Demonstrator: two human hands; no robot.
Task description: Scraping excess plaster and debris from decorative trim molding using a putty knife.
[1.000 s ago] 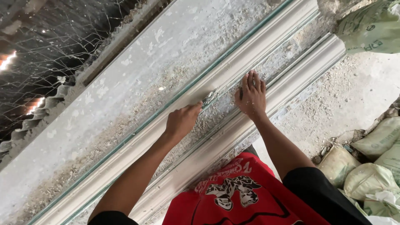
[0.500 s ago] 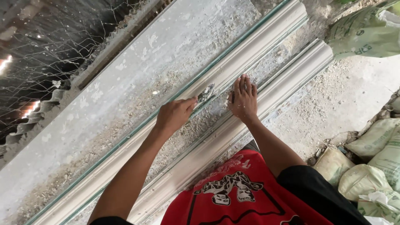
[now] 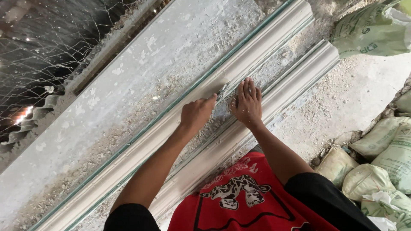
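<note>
Head view, left hand (image 3: 196, 114) curling closed around a small metal scraper (image 3: 222, 90) against the upper white moulding (image 3: 257, 55), right hand (image 3: 247, 102) pressing flat, fingers spread, on the dusty strip between the mouldings, both forearms extending forward.

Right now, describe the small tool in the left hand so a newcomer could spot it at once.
Start at the two long white moulded strips running diagonally across the dusty slab. Between them lies a rough, powdery channel where both hands meet. The small metal scraper pokes out of the left hand, just beside the fingertips of the flat right hand; it is the only shiny grey thing there.
</note>
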